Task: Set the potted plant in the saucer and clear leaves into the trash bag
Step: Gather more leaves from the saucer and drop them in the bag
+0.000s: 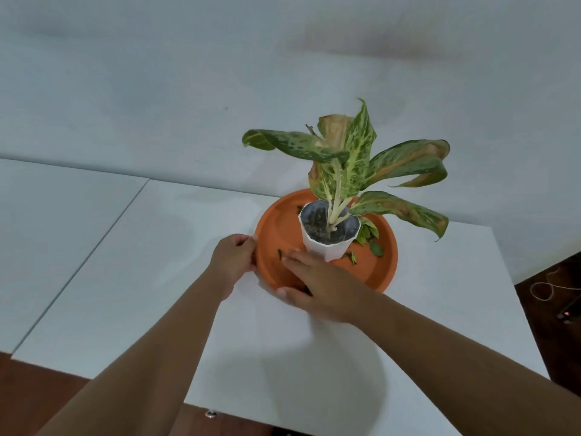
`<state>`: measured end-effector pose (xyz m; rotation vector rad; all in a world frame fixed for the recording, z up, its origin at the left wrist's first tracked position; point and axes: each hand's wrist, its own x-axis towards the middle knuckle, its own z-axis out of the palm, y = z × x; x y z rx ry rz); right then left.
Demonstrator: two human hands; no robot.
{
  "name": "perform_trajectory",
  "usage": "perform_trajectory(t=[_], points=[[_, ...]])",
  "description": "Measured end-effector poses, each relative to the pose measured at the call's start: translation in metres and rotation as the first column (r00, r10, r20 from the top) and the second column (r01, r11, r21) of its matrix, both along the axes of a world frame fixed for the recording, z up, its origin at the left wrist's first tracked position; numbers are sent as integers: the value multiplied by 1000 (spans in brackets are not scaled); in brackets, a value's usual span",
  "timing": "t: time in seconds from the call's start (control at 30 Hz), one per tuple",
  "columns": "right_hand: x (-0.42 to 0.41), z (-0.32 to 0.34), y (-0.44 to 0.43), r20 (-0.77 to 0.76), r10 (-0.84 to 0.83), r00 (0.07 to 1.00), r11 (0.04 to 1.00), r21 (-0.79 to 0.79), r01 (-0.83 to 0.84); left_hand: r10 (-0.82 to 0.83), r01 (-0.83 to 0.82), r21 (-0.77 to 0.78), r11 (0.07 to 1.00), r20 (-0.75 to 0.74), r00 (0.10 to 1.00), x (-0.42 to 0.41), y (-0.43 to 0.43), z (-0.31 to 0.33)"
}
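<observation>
A white faceted pot [328, 237] with a speckled green plant [352, 152] stands upright inside the orange saucer [382, 265] on the white table [157, 278]. Small green leaf scraps [375, 248] lie in the saucer to the right of the pot, and one scrap [279, 253] lies near my fingers. My left hand [234, 258] grips the saucer's left rim. My right hand [317, 286] rests over the near rim, fingers spread inside the saucer and thumb under the edge. No trash bag is in view.
A second white table [47, 231] adjoins on the left, across a narrow seam. A pale wall rises behind. Dark floor with a thin cord [544, 286] and a small dark device [567, 311] lies past the table's right edge.
</observation>
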<state>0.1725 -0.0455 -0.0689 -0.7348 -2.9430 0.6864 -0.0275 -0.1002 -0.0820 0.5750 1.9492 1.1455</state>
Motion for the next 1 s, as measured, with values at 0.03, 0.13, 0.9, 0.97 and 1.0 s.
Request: perform_trajectory(t=[0.03,0.13,0.9,0.97,1.0], points=[[-11,-1,2,-10,-18,1000,1000,-23,17,30,-30,14,999,44,999,4,-7,-3],[-34,-4,8,18,-50,999,997,-55,51,78,-90,64,994,167,983,15,-21,-6],[51,-8,20,85,265,960,955,117,-274,227,-227,9,974,-10,974,29,-18,7],[43,-10,24,118,255,960,958,106,-268,281,-283,24,959,51,958,43,-28,1],[40,-11,26,137,260,956,957,99,-274,294,-297,30,954,74,953,50,-34,-1]])
